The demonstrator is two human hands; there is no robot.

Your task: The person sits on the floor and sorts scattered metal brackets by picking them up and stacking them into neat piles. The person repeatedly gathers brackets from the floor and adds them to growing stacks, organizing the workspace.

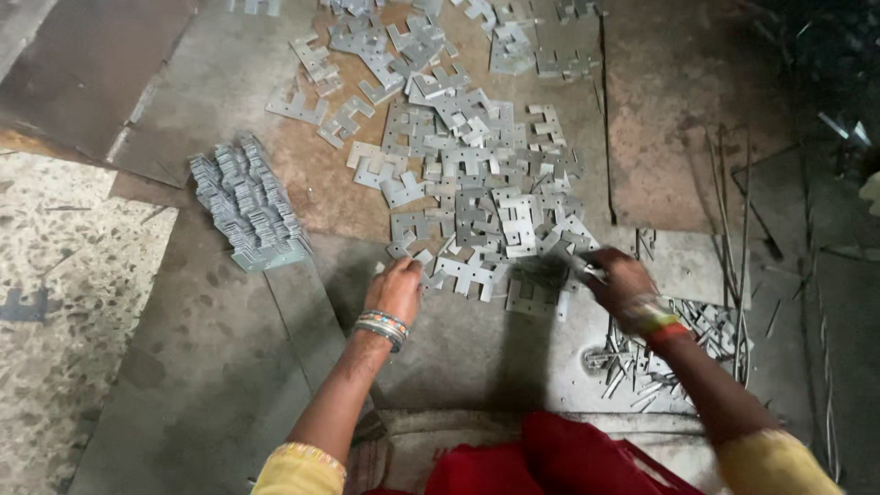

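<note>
Metal plates [477, 211] litter the floor [183, 385]; your left hand [394, 289] rests on them with fingers curled, while your right hand [619, 284] pinches one.

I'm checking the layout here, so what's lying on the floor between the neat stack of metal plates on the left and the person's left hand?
In the head view, nothing: bare grey sheet flooring separates the stacked plates from the left hand. The loose plates begin at the hand's fingertips.

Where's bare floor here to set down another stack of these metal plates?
Bare sheet lies below the stacked plates, left of the left hand, and on the rusty panel beyond the loose plates. Crowded: that spread, and the offcuts beside the right hand.
</note>
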